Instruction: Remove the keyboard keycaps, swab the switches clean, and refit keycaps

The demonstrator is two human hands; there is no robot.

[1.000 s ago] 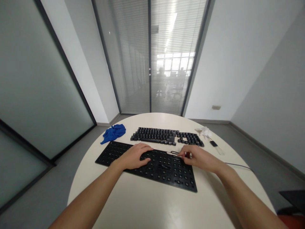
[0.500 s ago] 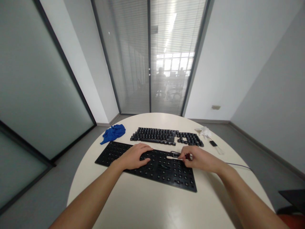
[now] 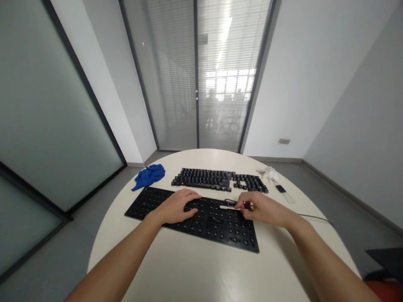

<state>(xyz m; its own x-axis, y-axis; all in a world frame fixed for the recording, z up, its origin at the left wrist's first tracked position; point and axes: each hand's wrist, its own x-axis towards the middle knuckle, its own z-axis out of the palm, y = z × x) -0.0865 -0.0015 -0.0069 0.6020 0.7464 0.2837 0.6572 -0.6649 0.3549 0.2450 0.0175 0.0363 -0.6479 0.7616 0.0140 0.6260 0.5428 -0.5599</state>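
Note:
A black keyboard base with its keycaps off lies slantwise on the table in front of me. Across its middle rests my left hand, flat with the thumb apart from the fingers, holding nothing. My right hand pinches a cotton swab between thumb and fingers. The white tip points left over the upper right part of the base; whether it touches the surface I cannot tell. Beyond the base, the removed black keycaps are laid out in keyboard order.
A crumpled blue cloth lies at the table's left. White tissue and a wire keycap puller with a black grip are at the right. A dark cable runs off the round table's right edge.
Both hands and the swab keep nearly the same place. The whole view has shifted very slightly.

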